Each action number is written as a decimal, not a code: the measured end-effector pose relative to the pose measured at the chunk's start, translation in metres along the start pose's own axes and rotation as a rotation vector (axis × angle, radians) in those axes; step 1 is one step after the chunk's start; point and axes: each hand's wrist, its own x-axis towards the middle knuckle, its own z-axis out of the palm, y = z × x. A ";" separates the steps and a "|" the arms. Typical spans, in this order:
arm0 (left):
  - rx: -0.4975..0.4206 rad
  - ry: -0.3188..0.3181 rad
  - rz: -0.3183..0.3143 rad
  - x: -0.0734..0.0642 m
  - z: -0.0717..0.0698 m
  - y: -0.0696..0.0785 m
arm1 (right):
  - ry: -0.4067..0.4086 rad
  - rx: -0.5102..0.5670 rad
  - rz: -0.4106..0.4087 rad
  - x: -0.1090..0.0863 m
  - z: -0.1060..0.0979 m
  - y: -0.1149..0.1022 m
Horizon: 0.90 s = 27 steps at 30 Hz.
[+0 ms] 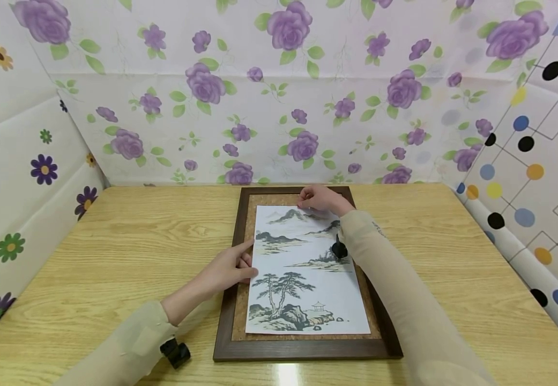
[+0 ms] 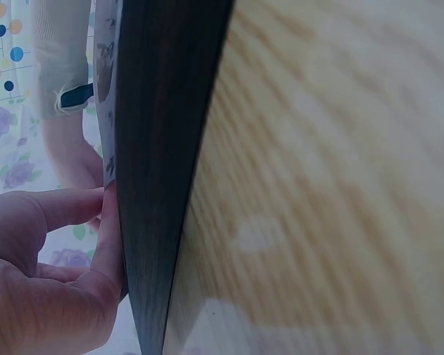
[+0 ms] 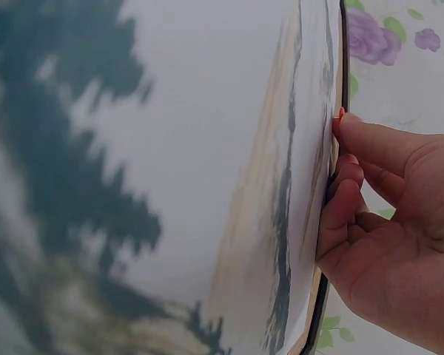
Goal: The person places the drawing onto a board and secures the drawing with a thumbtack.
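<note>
A sheet of paper printed with a landscape (image 1: 307, 292) lies on a cork board (image 1: 372, 316) with a dark wooden frame (image 1: 307, 349). With index finger and thumb extended, my left hand (image 1: 230, 269) touches the paper's left edge; its other fingers are bent. In the left wrist view, that hand (image 2: 66, 274) reaches over the frame's side (image 2: 163, 148). At the paper's top edge, my right hand (image 1: 321, 198) pinches a small red pushpin (image 3: 342, 113), seen in the right wrist view. The pin's tip is hidden. My right forearm covers part of the paper's right side.
The board lies on a wood-grain table (image 1: 153, 230). Behind it rises a white covering with purple flowers (image 1: 288, 91). Patterned sheets stand at the left (image 1: 18, 177) and right (image 1: 539, 177). Each wrist carries a small black camera (image 1: 176, 352).
</note>
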 end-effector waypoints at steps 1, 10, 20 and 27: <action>-0.001 0.000 0.000 0.000 0.000 0.000 | 0.001 -0.004 -0.001 0.000 0.000 0.000; 0.032 0.005 -0.003 0.000 0.001 0.003 | 0.013 -0.001 -0.003 0.000 -0.001 0.000; 0.031 0.008 0.001 -0.001 0.001 0.001 | 0.015 -0.012 -0.024 -0.002 -0.001 0.000; 0.033 0.003 0.006 0.001 0.001 0.000 | 0.021 -0.022 -0.012 -0.004 -0.001 -0.002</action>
